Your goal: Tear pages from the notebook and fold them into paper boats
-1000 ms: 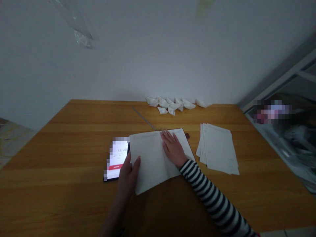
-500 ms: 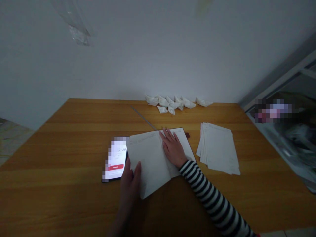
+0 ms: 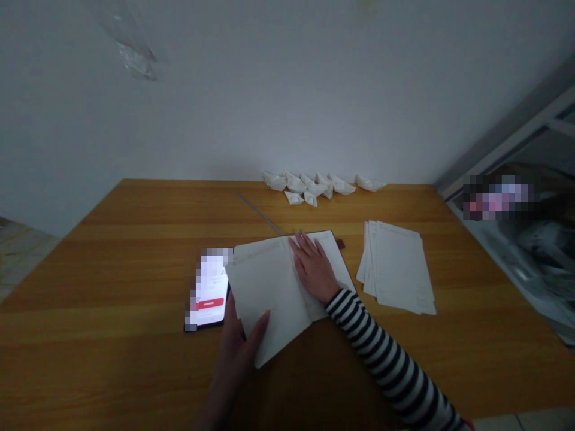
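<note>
An open notebook [image 3: 333, 244] with a dark cover edge lies in front of me on the wooden table. My left hand [image 3: 242, 335] grips its left-hand page [image 3: 265, 281] near the lower left edge, thumb on top and fingers hidden behind. That page is lifted and tilted, its lower corner pointing toward me. Across the inner fold and right-hand page, my right hand [image 3: 314, 266] lies flat with its fingers stretched out, in a striped sleeve. A lit phone [image 3: 211, 287] sits just left of the page, partly covered by it.
Loose white sheets [image 3: 398, 269] lie stacked to the right. Several folded paper boats [image 3: 309, 184] stand along the wall. A thin grey ruler-like strip [image 3: 258, 212] points toward the notebook's top edge. A brown tab [image 3: 340, 244] sticks out at the right.
My left thumb has slid further right over the page, and the page's left edge has shifted slightly left, toward the phone. My right hand stays flat in place.
</note>
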`<action>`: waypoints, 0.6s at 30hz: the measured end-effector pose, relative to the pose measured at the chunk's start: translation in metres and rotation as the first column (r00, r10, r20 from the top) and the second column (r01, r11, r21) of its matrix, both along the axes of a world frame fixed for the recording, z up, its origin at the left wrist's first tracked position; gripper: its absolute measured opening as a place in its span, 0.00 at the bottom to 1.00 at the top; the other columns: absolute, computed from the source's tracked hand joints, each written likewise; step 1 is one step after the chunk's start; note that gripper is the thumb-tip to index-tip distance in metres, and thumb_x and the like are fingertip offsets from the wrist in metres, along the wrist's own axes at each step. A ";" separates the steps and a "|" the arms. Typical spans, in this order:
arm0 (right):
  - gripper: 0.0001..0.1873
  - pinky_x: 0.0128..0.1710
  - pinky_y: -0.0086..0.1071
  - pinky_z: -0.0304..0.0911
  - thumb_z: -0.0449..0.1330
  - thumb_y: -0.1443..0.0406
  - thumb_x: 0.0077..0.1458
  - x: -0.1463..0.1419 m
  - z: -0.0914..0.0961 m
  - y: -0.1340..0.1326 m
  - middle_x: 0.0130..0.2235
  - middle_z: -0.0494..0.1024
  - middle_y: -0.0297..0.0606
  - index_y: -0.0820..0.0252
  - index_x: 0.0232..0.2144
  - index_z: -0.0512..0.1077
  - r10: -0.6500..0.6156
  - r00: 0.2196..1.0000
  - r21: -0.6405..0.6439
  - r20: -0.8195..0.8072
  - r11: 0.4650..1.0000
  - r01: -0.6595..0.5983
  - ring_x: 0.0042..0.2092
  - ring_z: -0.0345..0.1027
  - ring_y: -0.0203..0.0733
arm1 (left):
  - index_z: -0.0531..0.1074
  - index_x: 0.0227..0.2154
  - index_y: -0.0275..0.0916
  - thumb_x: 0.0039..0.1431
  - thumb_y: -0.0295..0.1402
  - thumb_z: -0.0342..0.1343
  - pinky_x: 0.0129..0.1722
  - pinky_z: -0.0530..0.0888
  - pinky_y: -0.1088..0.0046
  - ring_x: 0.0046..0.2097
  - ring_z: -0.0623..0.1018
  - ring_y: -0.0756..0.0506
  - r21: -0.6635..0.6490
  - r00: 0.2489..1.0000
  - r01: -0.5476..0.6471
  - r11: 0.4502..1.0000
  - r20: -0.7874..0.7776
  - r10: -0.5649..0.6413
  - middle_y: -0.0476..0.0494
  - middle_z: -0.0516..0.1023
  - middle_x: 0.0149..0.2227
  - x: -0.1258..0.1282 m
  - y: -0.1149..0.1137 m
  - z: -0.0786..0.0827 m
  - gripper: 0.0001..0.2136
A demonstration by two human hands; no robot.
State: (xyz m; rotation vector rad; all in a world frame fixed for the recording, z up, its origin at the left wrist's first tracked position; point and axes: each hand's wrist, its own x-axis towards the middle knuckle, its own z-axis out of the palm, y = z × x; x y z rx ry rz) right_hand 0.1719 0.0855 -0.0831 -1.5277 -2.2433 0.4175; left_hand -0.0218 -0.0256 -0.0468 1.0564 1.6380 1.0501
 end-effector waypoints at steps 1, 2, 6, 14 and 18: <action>0.28 0.70 0.48 0.37 0.42 0.65 0.68 0.000 0.000 0.000 0.72 0.50 0.40 0.59 0.68 0.54 0.001 1.000 0.001 0.005 1.000 -0.001 0.73 0.39 0.43 | 0.52 0.66 0.42 0.56 0.46 0.61 0.49 0.78 0.54 0.54 0.77 0.33 -0.023 1.000 -0.015 1.000 0.020 0.015 0.34 0.77 0.51 0.001 -0.002 0.000 0.39; 0.28 0.70 0.48 0.37 0.42 0.65 0.68 0.000 0.000 0.000 0.72 0.50 0.41 0.60 0.68 0.55 0.001 1.000 0.000 0.009 1.000 -0.001 0.72 0.39 0.43 | 0.52 0.66 0.42 0.56 0.46 0.61 0.49 0.78 0.54 0.53 0.78 0.33 -0.058 0.998 -0.026 0.998 0.047 0.029 0.35 0.77 0.50 0.002 -0.004 0.001 0.39; 0.28 0.70 0.48 0.37 0.43 0.65 0.67 0.000 -0.001 -0.001 0.72 0.50 0.41 0.61 0.68 0.54 -0.013 1.000 0.001 0.014 1.000 0.013 0.72 0.39 0.44 | 0.54 0.65 0.42 0.55 0.46 0.62 0.47 0.78 0.55 0.52 0.79 0.33 -0.119 0.994 -0.052 0.992 0.091 0.063 0.35 0.78 0.51 0.004 -0.008 0.008 0.38; 0.28 0.70 0.47 0.38 0.42 0.65 0.68 0.000 -0.002 0.000 0.72 0.50 0.40 0.60 0.68 0.53 -0.026 0.999 -0.005 0.034 1.000 0.026 0.72 0.39 0.42 | 0.64 0.59 0.41 0.50 0.47 0.65 0.44 0.78 0.60 0.48 0.79 0.35 -0.163 0.970 -0.128 0.978 0.187 0.158 0.38 0.78 0.50 0.007 -0.010 0.028 0.35; 0.28 0.70 0.47 0.38 0.41 0.65 0.68 0.000 -0.003 0.000 0.72 0.49 0.39 0.59 0.68 0.53 -0.023 0.999 0.004 0.025 1.000 0.023 0.72 0.39 0.42 | 0.61 0.61 0.42 0.50 0.46 0.65 0.42 0.79 0.61 0.46 0.80 0.36 -0.190 0.964 -0.130 0.973 0.205 0.169 0.39 0.79 0.48 0.006 -0.010 0.031 0.36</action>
